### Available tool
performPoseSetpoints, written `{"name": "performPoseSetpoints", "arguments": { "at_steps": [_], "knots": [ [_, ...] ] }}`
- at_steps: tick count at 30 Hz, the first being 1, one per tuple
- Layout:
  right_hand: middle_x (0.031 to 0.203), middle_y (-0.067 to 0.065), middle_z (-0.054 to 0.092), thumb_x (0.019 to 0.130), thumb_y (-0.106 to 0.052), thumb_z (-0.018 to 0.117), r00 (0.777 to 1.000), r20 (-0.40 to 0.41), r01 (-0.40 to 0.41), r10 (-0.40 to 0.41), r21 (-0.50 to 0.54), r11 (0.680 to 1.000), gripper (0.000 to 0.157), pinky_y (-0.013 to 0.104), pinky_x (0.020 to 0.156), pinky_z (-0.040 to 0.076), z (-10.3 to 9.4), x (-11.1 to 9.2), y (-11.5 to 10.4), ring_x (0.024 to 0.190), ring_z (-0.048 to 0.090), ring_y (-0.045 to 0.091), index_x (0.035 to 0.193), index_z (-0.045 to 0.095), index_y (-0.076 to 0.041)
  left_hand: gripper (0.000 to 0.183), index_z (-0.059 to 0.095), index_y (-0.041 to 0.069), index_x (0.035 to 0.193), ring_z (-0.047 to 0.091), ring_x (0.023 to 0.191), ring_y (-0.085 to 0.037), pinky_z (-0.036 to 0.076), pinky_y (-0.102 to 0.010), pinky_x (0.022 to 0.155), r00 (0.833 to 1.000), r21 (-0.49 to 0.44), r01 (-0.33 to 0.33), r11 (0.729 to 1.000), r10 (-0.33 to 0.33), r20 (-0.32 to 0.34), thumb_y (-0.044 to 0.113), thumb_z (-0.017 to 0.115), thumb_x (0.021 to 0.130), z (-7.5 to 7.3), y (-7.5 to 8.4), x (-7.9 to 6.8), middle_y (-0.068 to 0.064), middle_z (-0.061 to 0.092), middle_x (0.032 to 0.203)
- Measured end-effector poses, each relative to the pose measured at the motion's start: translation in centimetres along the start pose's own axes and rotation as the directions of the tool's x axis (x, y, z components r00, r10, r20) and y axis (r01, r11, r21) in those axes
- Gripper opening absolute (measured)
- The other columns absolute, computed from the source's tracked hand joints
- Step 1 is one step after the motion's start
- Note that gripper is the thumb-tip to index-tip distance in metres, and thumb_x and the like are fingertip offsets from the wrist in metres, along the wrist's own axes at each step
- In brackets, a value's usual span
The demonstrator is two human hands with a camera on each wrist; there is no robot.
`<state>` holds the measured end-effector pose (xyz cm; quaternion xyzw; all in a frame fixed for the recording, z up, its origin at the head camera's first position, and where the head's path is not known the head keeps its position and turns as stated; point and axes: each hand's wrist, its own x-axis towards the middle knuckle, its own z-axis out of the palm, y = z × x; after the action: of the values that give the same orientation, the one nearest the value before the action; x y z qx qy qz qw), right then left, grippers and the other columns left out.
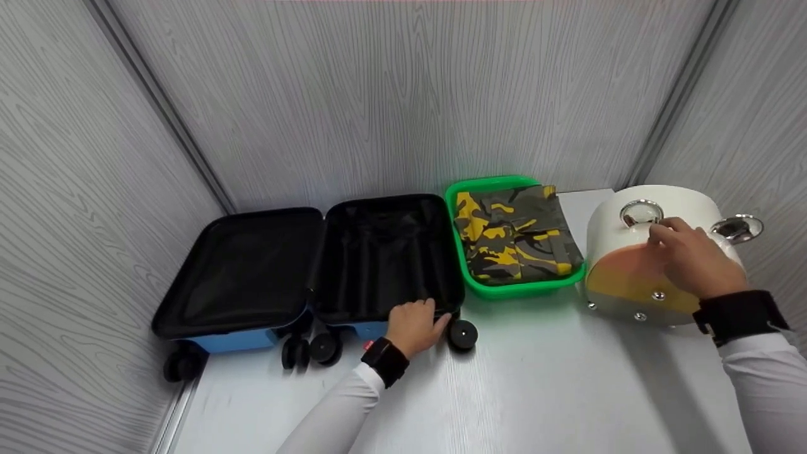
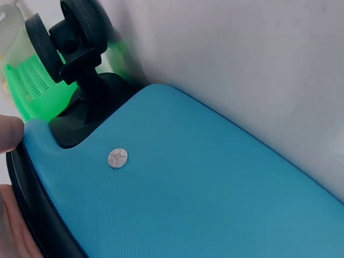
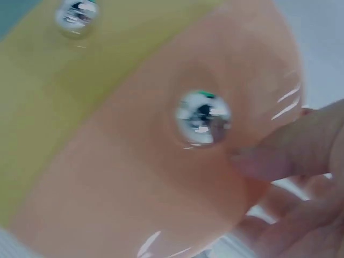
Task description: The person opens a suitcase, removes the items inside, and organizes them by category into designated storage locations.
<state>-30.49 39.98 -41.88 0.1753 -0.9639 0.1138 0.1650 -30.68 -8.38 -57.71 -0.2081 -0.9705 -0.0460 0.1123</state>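
An open suitcase (image 1: 391, 252) with a black lining and blue shell lies flat at the left. At its near right corner my left hand (image 1: 413, 325) grips the rim. In the left wrist view the thumb (image 2: 8, 133) lies on one side of the rim and the rest of the hand on the other, beside the blue shell (image 2: 177, 177). My right hand (image 1: 696, 258) holds a glossy white rounded object (image 1: 681, 198) with chrome handles by its upper edge. The right wrist view shows the thumb (image 3: 263, 161) on its orange face near a chrome knob (image 3: 203, 118), fingers behind the edge.
Between the suitcase and the white object stands a green basket (image 1: 523, 290) with folded yellow-and-grey camouflage cloth (image 1: 517, 233). Black suitcase wheels (image 1: 463, 334) stick out toward me. Wood-grain panels (image 1: 378, 94) enclose the white surface (image 1: 504, 391) at the back and sides.
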Motion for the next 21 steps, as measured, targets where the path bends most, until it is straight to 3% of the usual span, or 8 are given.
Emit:
{"name": "performPoseSetpoints", "arguments": {
  "at_steps": [6, 9, 10, 12, 15, 17, 19, 21],
  "knots": [
    [0.117, 0.028, 0.062, 0.068, 0.021, 0.049, 0.987, -0.157, -0.025, 0.045, 0.128, 0.991, 0.038, 0.085, 0.110, 0.030, 1.5, 0.5, 1.8, 0.114, 0.057, 0.052, 0.098, 0.061, 0.000, 0.051, 0.072, 0.011, 0.097, 0.069, 0.068, -0.027, 0.054, -0.039, 0.057, 1.000, -0.009, 0.010, 1.000, -0.010, -0.001, 0.058, 0.054, 0.110, 0.4, -0.1, 0.0, -0.008, 0.068, 0.075],
    [0.124, 0.032, 0.061, 0.081, 0.005, 0.058, 0.957, -0.244, -0.135, 0.158, 0.109, 0.985, 0.022, 0.085, 0.113, 0.025, 2.4, 0.3, 1.4, 0.124, 0.053, 0.056, 0.102, 0.062, 0.001, 0.052, 0.072, 0.011, 0.098, 0.070, 0.069, -0.028, 0.054, -0.040, 0.058, 1.000, -0.024, 0.019, 1.000, -0.018, 0.013, 0.058, 0.054, 0.109, 0.7, 0.0, 0.1, -0.008, 0.069, 0.077],
    [0.129, 0.033, 0.061, 0.086, -0.005, 0.063, 0.938, -0.271, -0.195, 0.215, 0.099, 0.976, 0.021, 0.085, 0.112, 0.025, 2.6, 0.2, 1.0, 0.129, 0.052, 0.058, 0.106, 0.063, 0.002, 0.052, 0.072, 0.011, 0.099, 0.070, 0.070, -0.028, 0.054, -0.040, 0.059, 1.000, -0.024, 0.021, 0.999, -0.020, 0.022, 0.058, 0.053, 0.109, 0.7, 0.0, 0.1, -0.008, 0.070, 0.078],
    [0.145, 0.036, 0.054, 0.092, -0.030, 0.072, 0.886, -0.294, -0.352, 0.359, 0.077, 0.933, 0.045, 0.084, 0.114, 0.025, 2.9, 0.2, 0.1, 0.145, 0.040, 0.063, 0.119, 0.062, 0.004, 0.052, 0.072, 0.012, 0.100, 0.070, 0.071, -0.027, 0.055, -0.040, 0.060, 0.999, -0.027, 0.026, 0.999, -0.025, 0.035, 0.059, 0.052, 0.110, 0.7, 0.1, 0.1, -0.008, 0.070, 0.080],
    [0.166, 0.038, 0.031, 0.090, -0.068, 0.072, 0.778, -0.269, -0.575, 0.568, 0.061, 0.816, 0.093, 0.084, 0.118, 0.021, 3.2, 0.5, -1.2, 0.156, 0.020, 0.069, 0.145, 0.050, 0.005, 0.052, 0.072, 0.012, 0.101, 0.071, 0.073, -0.028, 0.055, -0.041, 0.062, 0.999, -0.032, 0.030, 0.999, -0.029, 0.032, 0.059, 0.053, 0.109, 0.6, 0.1, 0.1, -0.009, 0.071, 0.082],
    [0.172, 0.040, 0.015, 0.086, -0.084, 0.065, 0.719, -0.213, -0.671, 0.662, 0.035, 0.740, 0.115, 0.086, 0.118, 0.017, 3.3, 0.8, -1.8, 0.155, 0.010, 0.074, 0.158, 0.038, 0.002, 0.052, 0.073, 0.011, 0.101, 0.071, 0.073, -0.028, 0.056, -0.041, 0.063, 0.999, -0.032, 0.033, 0.999, -0.032, 0.025, 0.058, 0.053, 0.109, 0.5, 0.0, 0.1, -0.009, 0.072, 0.083],
    [0.173, 0.044, 0.001, 0.085, -0.090, 0.061, 0.695, -0.147, -0.707, 0.704, 0.039, 0.706, 0.126, 0.090, 0.115, 0.013, 3.6, 1.1, -2.2, 0.150, 0.005, 0.081, 0.165, 0.027, 0.001, 0.051, 0.073, 0.011, 0.100, 0.071, 0.073, -0.029, 0.056, -0.042, 0.062, 0.999, -0.031, 0.031, 0.999, -0.031, 0.017, 0.058, 0.053, 0.109, 0.5, 0.0, 0.1, -0.009, 0.071, 0.082],
    [0.170, 0.048, -0.006, 0.085, -0.090, 0.060, 0.691, -0.097, -0.716, 0.716, 0.044, 0.697, 0.130, 0.092, 0.113, 0.010, 3.9, 1.3, -2.3, 0.145, 0.004, 0.087, 0.168, 0.019, 0.002, 0.052, 0.072, 0.011, 0.099, 0.071, 0.072, -0.029, 0.056, -0.042, 0.062, 1.000, -0.032, 0.027, 0.999, -0.027, 0.012, 0.058, 0.053, 0.110, 0.3, -0.1, 0.1, -0.009, 0.071, 0.081]
  ]
}}
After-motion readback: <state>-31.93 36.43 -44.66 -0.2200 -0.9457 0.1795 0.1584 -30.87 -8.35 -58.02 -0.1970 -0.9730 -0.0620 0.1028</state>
